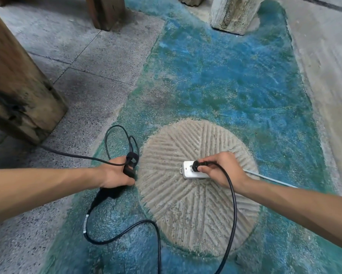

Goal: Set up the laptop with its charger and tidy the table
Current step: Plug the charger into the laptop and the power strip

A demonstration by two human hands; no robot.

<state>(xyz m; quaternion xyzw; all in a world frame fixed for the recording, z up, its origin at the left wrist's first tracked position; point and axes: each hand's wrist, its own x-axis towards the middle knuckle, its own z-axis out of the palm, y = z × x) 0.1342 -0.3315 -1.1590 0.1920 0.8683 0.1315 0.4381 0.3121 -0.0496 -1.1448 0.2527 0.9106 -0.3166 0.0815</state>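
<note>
A white power strip (187, 171) lies on a round grooved stone (195, 196) set in the floor. My right hand (221, 169) pinches the charger's black plug (196, 166) right at the strip's sockets. My left hand (116, 172) grips the black charger brick (129, 171) and a strapped loop of its thin cable (114, 135) at the stone's left edge. The thick black mains cable (233, 204) curves from the plug down past the bottom edge. No laptop is in view.
A thick wooden table leg (18, 84) stands at the left, another (105, 10) at the top. A stone block (235, 14) sits at the top right. The strip's pale cord (268, 177) runs off to the right. Blue-green painted floor (225, 80) surrounds the stone.
</note>
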